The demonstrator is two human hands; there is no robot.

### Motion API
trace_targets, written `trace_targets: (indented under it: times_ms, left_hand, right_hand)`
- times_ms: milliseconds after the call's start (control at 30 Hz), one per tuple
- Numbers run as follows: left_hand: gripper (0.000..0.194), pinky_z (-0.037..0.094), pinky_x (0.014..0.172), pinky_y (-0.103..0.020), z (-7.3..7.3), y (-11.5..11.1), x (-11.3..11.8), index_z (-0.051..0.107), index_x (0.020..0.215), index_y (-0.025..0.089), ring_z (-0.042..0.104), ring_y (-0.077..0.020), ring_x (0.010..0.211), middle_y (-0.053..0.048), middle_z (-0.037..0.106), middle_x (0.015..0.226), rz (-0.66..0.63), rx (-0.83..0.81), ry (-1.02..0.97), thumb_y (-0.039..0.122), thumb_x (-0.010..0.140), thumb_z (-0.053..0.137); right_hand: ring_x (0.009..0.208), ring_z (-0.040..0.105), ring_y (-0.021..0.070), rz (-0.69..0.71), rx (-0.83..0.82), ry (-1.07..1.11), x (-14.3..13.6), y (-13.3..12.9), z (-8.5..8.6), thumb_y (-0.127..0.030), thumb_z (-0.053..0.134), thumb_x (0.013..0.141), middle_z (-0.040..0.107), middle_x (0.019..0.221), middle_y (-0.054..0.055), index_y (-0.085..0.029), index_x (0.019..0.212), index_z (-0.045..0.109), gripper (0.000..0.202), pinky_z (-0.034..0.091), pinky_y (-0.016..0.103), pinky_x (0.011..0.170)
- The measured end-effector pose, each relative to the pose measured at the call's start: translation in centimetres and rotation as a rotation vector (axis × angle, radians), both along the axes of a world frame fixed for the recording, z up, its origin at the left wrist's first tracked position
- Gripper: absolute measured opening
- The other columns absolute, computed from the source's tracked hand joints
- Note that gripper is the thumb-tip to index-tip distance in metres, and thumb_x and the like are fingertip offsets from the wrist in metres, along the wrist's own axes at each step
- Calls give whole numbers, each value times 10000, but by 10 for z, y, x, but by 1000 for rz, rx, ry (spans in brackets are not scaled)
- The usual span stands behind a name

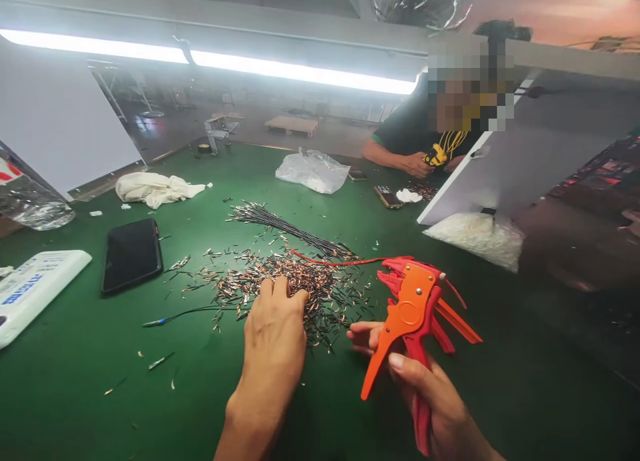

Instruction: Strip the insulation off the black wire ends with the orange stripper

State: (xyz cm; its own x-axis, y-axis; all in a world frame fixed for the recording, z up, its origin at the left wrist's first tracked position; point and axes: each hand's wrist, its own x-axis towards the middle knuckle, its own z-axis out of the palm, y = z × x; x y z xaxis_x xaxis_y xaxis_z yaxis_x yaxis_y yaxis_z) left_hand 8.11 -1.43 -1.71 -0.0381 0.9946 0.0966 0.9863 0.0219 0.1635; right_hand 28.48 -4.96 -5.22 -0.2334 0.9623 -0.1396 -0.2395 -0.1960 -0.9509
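My right hand (435,388) holds an orange and red wire stripper (413,301) upright, its handles apart and my fingers loosely around them. A thin red wire (345,262) runs from the scrap pile to the stripper's jaws. My left hand (277,324) is bent down over the pile of short black and copper-coloured wire scraps (320,291). Its fingertips are hidden, so what they hold does not show. A black wire with a blue sleeve (163,322) runs left from beside this hand. Behind the pile lies a bundle of black wires (295,229) with bared ends.
On the green table (90,388) lie a black phone (133,254), a white power strip (43,288), a pale cloth (155,188) and a clear plastic bag (313,171). A white panel (480,154) and a filled bag (477,238) stand right. Another person's hand (417,164) holds a yellow-black tool.
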Motion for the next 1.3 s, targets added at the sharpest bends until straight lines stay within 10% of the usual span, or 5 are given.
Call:
trace_targets:
  times_ms: [600, 800, 933, 1133, 1300]
  left_hand:
    - [305, 418, 680, -360, -4, 2, 5, 721, 745, 242, 560, -269, 801, -53, 669, 695, -170, 175, 67, 34, 855, 526]
    - [319, 450, 710, -377, 0, -1, 15, 726, 721, 212, 623, -302, 868, -52, 724, 675, -297, 215, 23, 0, 835, 516]
    - [329, 486, 787, -416, 2, -3, 26, 741, 797, 191, 643, -337, 1019, -69, 774, 789, -366, 280, -39, -9, 848, 485]
    - [271, 548, 777, -375, 1, -12, 37, 633, 1186, 188, 710, -245, 905, -81, 779, 940, -168, 293, -716, 190, 940, 520]
    - [391, 443, 418, -239, -1, -10, 36, 653, 754, 161, 606, -172, 543, -69, 702, 656, 162, -310, -1312, 549, 799, 634]
  right_hand:
    - [1253, 512, 344, 105, 62, 57, 2, 1, 8, -330, 544, 899, 716, 979, 103, -229, 987, 698, 205, 493, 456, 924]
    - [947, 696, 289, 161, -146, 248, -1, 6, 16, -288, 608, 842, 657, 1268, 142, -151, 988, 725, 231, 548, 433, 827]
    - [804, 701, 248, 161, -252, 301, 0, 6, 15, -270, 615, 827, 709, 957, 82, -143, 939, 724, 201, 555, 376, 714]
    - [781, 659, 224, 151, -187, 306, -2, 6, 10, -245, 627, 799, 659, 828, 41, -152, 927, 710, 178, 510, 345, 710]
    - [822, 645, 222, 184, 11, 287, -2, 6, 5, -286, 629, 816, 622, 909, 32, -178, 968, 686, 195, 501, 364, 779]
